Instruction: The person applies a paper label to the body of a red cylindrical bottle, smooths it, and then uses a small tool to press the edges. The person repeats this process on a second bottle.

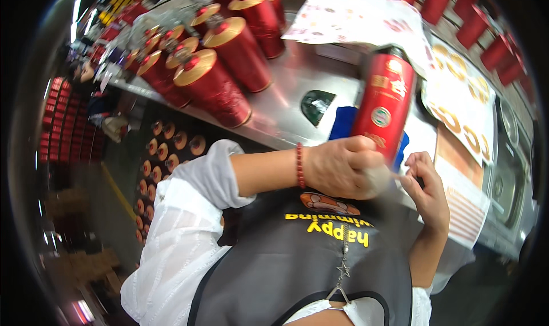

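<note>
A glossy red bottle (pixel 386 100) with a black far end and pale printing lies on a blue cloth (pixel 341 122) at the bench's near edge. My left hand (pixel 346 169), with a red bead bracelet at the wrist, is closed around the bottle's near end and covers it. A pale round shape under its fingers is smeared by motion. Just to the right, my right hand (pixel 424 191) has its fingers loosely bent and apart, fingertips toward the bottle. Nothing shows in it.
Several red bottles (pixel 237 51) with gold tops and clear stoppers stand left on the metal bench (pixel 280 106). A dark green piece (pixel 316 107) lies nearby. Sheets with gold shapes (pixel 457 106) are at right, beside a metal basin (pixel 508 194). More red containers (pixel 473 27) stand behind.
</note>
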Motion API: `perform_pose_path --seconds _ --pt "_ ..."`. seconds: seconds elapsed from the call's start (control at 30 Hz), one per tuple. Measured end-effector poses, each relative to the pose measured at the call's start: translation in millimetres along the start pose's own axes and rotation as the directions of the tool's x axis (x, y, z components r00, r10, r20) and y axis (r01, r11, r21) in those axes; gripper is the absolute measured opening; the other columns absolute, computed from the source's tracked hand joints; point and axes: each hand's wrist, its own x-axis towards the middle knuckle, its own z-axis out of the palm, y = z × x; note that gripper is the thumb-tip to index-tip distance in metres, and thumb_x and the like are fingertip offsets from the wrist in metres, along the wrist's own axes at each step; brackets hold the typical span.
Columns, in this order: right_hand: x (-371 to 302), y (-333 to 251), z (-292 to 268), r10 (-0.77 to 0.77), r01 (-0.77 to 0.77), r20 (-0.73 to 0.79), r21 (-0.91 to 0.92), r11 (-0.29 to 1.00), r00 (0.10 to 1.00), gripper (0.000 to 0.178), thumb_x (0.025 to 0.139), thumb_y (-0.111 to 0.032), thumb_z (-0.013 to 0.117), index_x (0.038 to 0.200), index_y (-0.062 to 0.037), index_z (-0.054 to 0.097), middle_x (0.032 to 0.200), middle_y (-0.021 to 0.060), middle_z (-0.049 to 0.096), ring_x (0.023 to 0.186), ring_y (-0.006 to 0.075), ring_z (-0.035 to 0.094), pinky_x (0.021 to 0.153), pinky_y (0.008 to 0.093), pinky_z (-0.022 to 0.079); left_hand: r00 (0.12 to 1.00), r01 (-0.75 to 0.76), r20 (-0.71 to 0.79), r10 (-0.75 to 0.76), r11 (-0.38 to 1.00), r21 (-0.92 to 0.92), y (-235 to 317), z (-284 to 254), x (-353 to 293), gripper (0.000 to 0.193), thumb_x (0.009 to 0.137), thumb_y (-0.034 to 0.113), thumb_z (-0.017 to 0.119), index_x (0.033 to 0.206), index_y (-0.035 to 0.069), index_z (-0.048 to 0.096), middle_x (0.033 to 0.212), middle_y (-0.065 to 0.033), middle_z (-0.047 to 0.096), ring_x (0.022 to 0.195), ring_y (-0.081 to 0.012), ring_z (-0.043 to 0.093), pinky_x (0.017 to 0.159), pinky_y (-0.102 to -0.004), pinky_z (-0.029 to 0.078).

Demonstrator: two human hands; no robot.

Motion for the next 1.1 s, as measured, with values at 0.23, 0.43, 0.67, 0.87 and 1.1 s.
perform_pose_path --seconds 0.23,0.43,0.67,0.87,1.1 --pt "0 -3 0 -0.003 0.003 -0.004 0.019 1.000 1.000 0.030 0.090 -0.025 0.072 0.079 -0.0040 0.054 0.105 0.0089 0.046 0.101 0.0188 0.045 0.088 0.0292 0.036 0.990 0.046 -0.127 -0.054 0.997 -0.059 3 2 -4 0.007 0.075 0.023 0.065 0.076 0.019 0.059 0.087 0.0004 0.055 0.084 -0.0215 0.055 0.075 -0.0366 0.044" --pt "-1 0 0 0.006 -0.006 -0.001 -0.043 0.999 1.000 0.023 0.092 -0.018 0.069 0.086 -0.0012 0.055 0.106 0.0092 0.049 0.103 0.0210 0.049 0.091 0.0310 0.040 0.995 0.055 -0.078 -0.056 0.998 -0.021 4 2 2 0.014 0.069 0.023 0.072 0.081 0.021 0.066 0.103 -0.0004 0.059 0.097 -0.0229 0.053 0.079 -0.0379 0.046" --pt "3 -3 0 -0.019 0.019 0.019 -0.022 1.000 1.000 0.026 0.094 -0.023 0.069 0.083 -0.0048 0.054 0.106 0.0052 0.047 0.095 0.0139 0.046 0.080 0.0250 0.040 0.979 0.199 -0.056 -0.197 0.979 0.035 14 1 -20 0.027 0.061 0.006 0.075 0.083 0.019 0.068 0.110 0.0002 0.063 0.094 -0.0222 0.049 0.073 -0.0374 0.047" --pt "-2 2 0 -0.012 0.012 0.009 0.016 1.000 1.000 0.030 0.095 -0.028 0.069 0.083 -0.0051 0.054 0.106 0.0041 0.047 0.093 0.0130 0.046 0.079 0.0253 0.041 0.995 0.098 0.004 -0.099 0.992 0.076 9 5 -5 0.026 0.061 0.007 0.076 0.080 0.022 0.067 0.106 0.0023 0.058 0.097 -0.0215 0.048 0.076 -0.0354 0.046" --pt "3 3 2 -0.039 0.039 -0.002 -0.006 0.999 0.999 0.029 0.094 -0.023 0.070 0.082 -0.0020 0.055 0.097 0.0074 0.049 0.093 0.0205 0.048 0.082 0.0309 0.042 0.985 0.167 -0.059 -0.162 0.981 0.094 17 1 -15 0.028 0.061 0.007 0.076 0.085 0.019 0.069 0.106 -0.0012 0.054 0.093 -0.0210 0.047 0.074 -0.0352 0.046"
